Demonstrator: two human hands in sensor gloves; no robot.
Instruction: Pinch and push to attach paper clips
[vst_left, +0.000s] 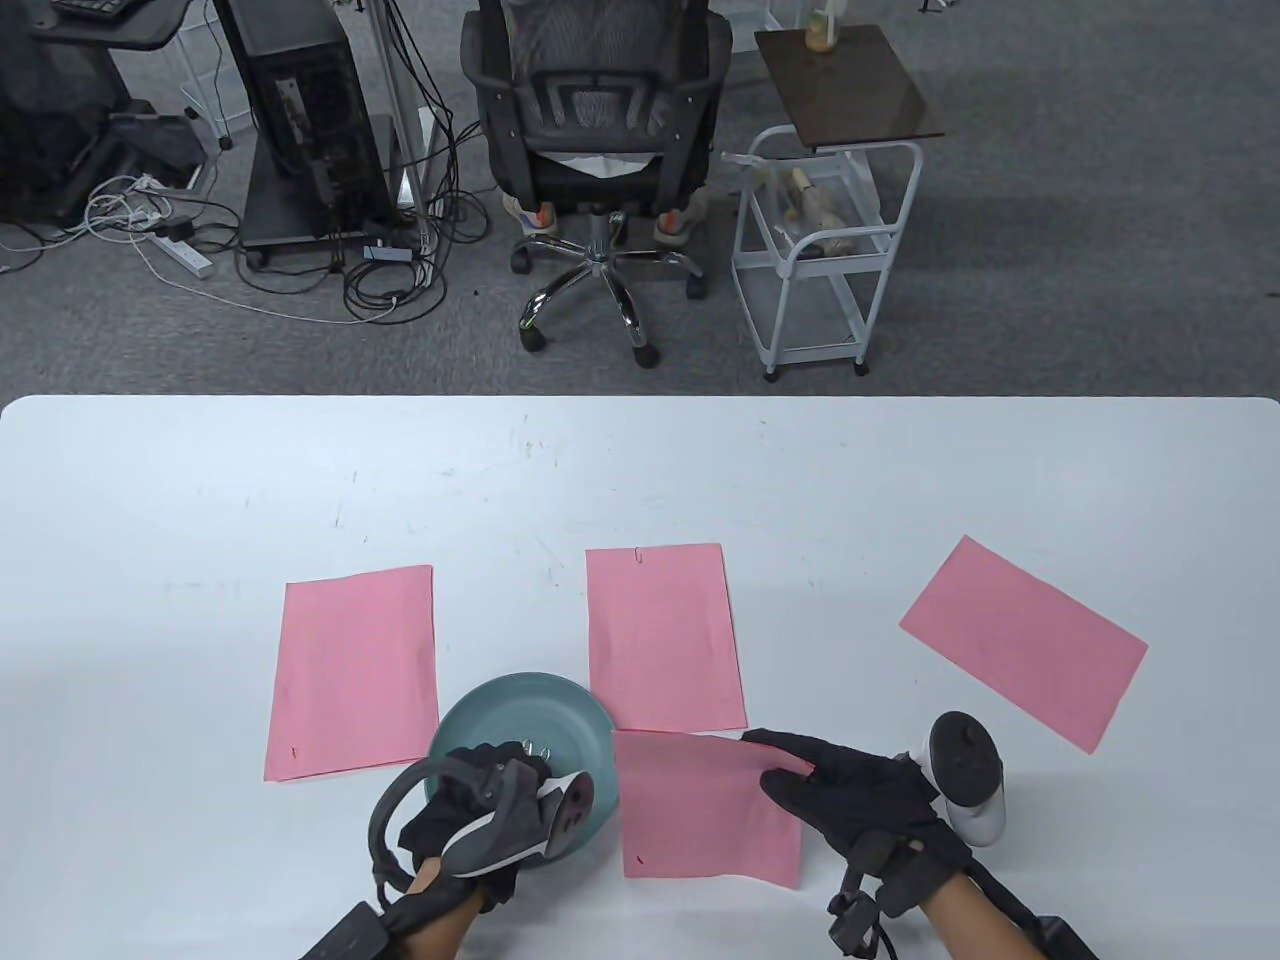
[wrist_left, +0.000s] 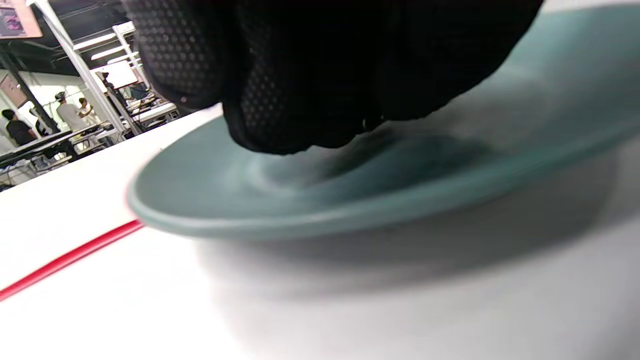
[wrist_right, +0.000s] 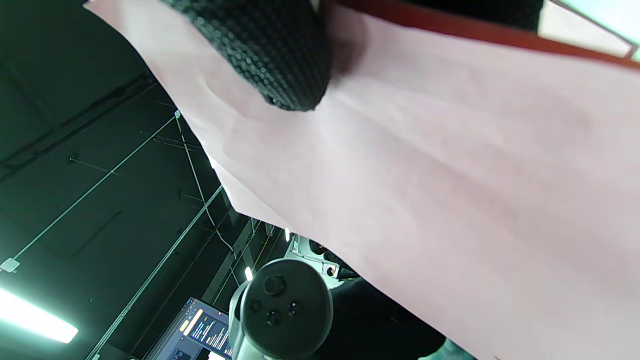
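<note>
White table (vst_left: 200, 480) runs before me, with one pink sheet (vst_left: 352, 672) lying flat at far left. Beside it my left hand (vst_left: 478, 815) curls down into the teal dish (vst_left: 520, 712) of paper clips (vst_left: 537, 749), though I cannot tell whether it pinches one. Next, my right hand (vst_left: 850, 795) pinches a lifted pink paper (vst_left: 700, 805) by its corner; a clipped sheet (vst_left: 662, 635) lies behind, another (vst_left: 1020, 640) far right.

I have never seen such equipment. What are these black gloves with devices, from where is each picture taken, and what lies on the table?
These are a person's two hands in sensor gloves, each with a tracker strapped on its back. One camera looks down at the white table; one sits on each wrist. On the table lie four pink papers and a teal dish with paper clips. The left hand reaches into the dish; whether it holds a clip is hidden. The right hand pinches a corner of the nearest pink paper, lifting it.
</note>
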